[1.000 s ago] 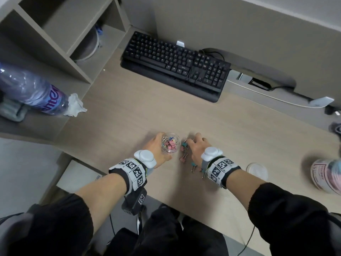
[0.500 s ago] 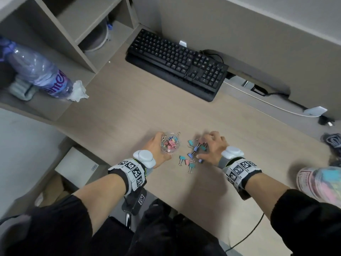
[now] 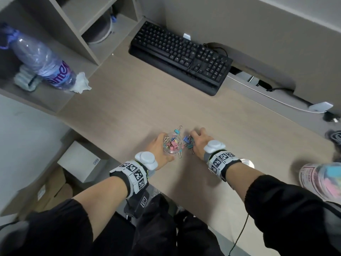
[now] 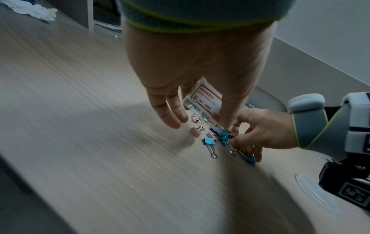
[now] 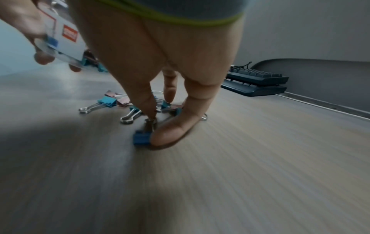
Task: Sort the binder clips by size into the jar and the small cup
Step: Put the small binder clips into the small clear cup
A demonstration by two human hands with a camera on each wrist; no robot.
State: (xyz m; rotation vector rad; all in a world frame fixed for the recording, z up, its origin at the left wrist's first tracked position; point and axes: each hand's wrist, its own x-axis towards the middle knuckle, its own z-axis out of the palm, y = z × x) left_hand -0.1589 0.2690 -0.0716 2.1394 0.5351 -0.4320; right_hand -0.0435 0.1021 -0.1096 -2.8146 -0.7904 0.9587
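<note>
A small clear cup [image 3: 172, 145] with pink and gold clips inside stands on the desk, and my left hand [image 3: 159, 145] grips it. Its red-bordered label [image 4: 204, 101] shows between my left thumb and fingers. Just right of it my right hand [image 3: 197, 139] curls down over a bunch of loose binder clips [image 3: 188, 143]. Its thumb and a finger pinch a blue binder clip [image 5: 142, 137] against the desk. Other blue clips [image 4: 209, 143] and pink clips [image 4: 195, 132] lie beside the cup. The larger jar [image 3: 321, 179] with pastel clips inside stands at the far right.
A black keyboard [image 3: 182, 56] lies at the back of the desk, with a white cable and adapter [image 3: 321, 107] to its right. A round clear lid [image 3: 247, 162] sits by my right wrist. The shelf on the left holds a water bottle [image 3: 42, 63] and a crumpled tissue [image 3: 81, 83].
My right hand has moved left, back toward the cup, and the scattered clips are now bunched against it. My left hand still holds the cup.
</note>
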